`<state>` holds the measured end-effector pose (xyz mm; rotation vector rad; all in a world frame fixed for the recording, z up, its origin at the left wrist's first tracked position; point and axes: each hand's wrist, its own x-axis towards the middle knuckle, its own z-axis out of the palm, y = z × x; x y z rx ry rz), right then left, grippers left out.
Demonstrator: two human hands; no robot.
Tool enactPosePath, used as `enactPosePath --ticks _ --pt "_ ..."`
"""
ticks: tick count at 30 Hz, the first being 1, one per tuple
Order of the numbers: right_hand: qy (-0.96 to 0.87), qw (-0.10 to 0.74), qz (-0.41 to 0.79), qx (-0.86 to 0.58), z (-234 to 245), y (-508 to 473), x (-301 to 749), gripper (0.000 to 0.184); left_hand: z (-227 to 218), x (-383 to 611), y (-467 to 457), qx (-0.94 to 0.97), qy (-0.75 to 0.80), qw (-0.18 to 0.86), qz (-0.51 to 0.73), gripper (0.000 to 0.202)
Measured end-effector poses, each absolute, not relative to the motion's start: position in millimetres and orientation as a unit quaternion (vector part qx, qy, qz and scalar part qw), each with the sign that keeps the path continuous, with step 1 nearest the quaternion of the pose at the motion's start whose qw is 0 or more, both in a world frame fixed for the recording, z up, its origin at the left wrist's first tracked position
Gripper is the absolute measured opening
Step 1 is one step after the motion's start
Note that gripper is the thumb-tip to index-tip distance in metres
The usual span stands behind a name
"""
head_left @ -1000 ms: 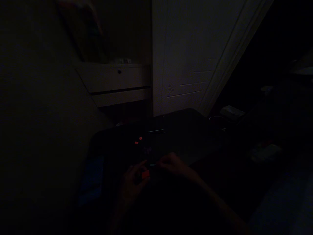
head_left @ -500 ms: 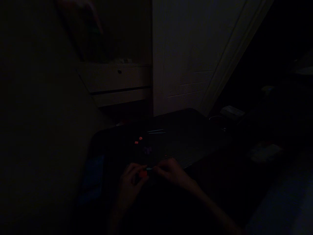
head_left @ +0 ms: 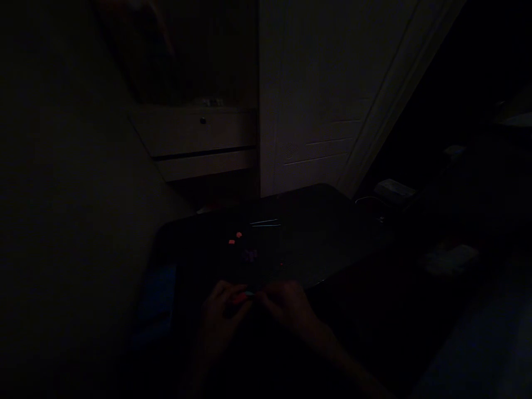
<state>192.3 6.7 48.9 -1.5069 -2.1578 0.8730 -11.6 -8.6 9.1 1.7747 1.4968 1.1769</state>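
The room is very dark. My left hand point(head_left: 218, 310) is closed, with a small red-orange piece point(head_left: 239, 298) held between thumb and fingers. Close beside it my right hand point(head_left: 288, 305) pinches a thin pale teal item point(head_left: 250, 293), whose tip meets the red-orange piece; its exact kind is too dim to tell. Beyond the hands on the dark table point(head_left: 316, 233) lie a cluster of small purple pieces point(head_left: 250, 255), an orange round piece point(head_left: 239, 235) and an orange squarish piece point(head_left: 231, 241).
Metal tweezers point(head_left: 265, 223) lie farther back on the table. A flat bluish panel point(head_left: 157, 299), perhaps a screen, is at the left edge. Behind stand a drawer unit point(head_left: 199, 136) and a pale door point(head_left: 311, 100). A tiny reddish speck point(head_left: 281, 264) lies beyond my right hand.
The red-orange piece has tilted and shows a narrower side. My right hand has shifted slightly down and left, and the teal item has tilted with it.
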Motion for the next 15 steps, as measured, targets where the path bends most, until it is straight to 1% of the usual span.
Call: enactPosePath --ticks 3,8,11,15 --pt "-0.747 0.193 0.313 -0.554 44.8 2.1 190.3 0.034 9.8 -12.5 -8.4 0.658 0.56 0.262 0.431 0.024" --pt "-0.729 0.264 0.34 -0.532 35.6 -5.3 177.6 0.03 9.9 -9.4 -5.5 0.665 0.569 0.222 0.43 0.026" --pt "-0.72 0.262 0.319 -0.558 36.8 -7.0 170.8 0.031 6.7 -7.2 -5.7 0.662 0.578 0.213 0.427 0.033" --pt "-0.717 0.246 0.304 -0.576 40.1 -7.6 168.9 0.031 -0.1 -6.3 -10.5 0.657 0.592 0.159 0.44 0.031"
